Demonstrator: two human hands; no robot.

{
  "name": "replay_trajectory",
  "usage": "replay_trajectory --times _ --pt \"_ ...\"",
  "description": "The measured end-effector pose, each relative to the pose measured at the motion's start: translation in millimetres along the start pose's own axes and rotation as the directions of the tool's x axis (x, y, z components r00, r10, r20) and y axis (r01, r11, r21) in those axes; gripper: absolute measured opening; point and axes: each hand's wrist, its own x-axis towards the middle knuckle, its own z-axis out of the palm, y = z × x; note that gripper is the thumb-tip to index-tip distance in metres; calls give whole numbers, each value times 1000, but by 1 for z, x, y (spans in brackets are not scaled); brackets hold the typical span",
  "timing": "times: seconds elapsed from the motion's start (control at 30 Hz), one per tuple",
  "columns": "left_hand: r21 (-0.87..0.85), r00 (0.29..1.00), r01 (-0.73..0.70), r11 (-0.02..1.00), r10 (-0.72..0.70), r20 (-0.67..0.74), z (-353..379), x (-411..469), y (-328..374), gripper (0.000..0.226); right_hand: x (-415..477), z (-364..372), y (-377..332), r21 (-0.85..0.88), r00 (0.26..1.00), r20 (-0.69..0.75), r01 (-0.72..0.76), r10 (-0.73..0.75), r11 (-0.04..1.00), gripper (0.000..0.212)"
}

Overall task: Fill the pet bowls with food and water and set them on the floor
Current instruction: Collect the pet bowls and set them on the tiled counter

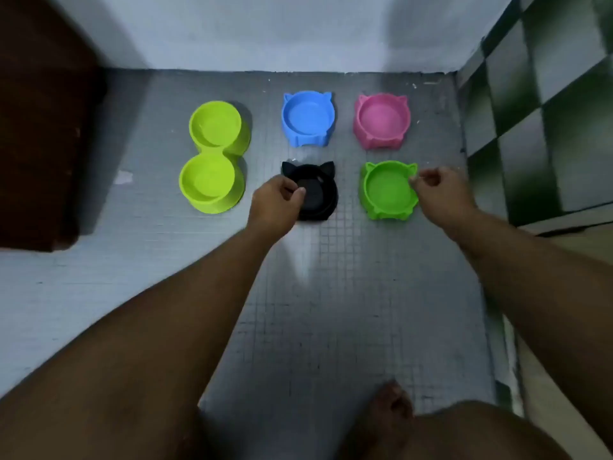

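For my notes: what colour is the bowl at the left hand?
The bowl is black, best in the head view.

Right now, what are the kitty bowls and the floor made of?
The blue bowl, pink bowl, black bowl, green bowl and lime double bowl: probably moulded plastic, smooth with a soft sheen; each is one solid colour, shaped in one piece. The floor: likely small grey mosaic tiles, slightly glossy; a fine grid of lines and a pale reflection show.

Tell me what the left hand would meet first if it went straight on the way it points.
The black cat-eared plastic bowl: the left hand points forward and right, fingers curled over its left rim. Whether they already touch it is unclear.
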Motion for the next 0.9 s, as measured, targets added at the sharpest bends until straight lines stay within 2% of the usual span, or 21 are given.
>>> replay_trajectory --times 0.1,0.2,0.3,0.53,0.63,0.77,0.83,0.9 --pt "28 996 60 998 -58 -71 22 23 -27 24 31 17 26 -4 992 -67 -109 108 994 39" --pt "53 986 127 991 -120 -119 35 45 -47 38 49 35 51 -43 973 -56 -225 222 973 60" --pt "74 977 184 980 -174 -123 44 61 -57 48 53 48 67 -94 961 -44 -278 275 956 59" --pt "125 971 229 965 -218 -93 58 74 -68 42 49 66 76 -60 946 -72 -321 317 945 52" --pt "128 968 242 962 -229 -105 59 79 -73 37 54 73 85 -12 942 -92 -326 323 945 61" --pt "146 968 241 959 -226 -109 59 76 -68 34 92 91 129 40 893 -83 -441 443 897 62" --pt "147 970 235 961 -221 -103 59 75 -65 33 78 84 105 112 874 -107 -462 473 880 65" --pt "142 972 223 964 -209 -111 58 75 -62 33 49 73 62 87 872 -125 -466 474 880 64"
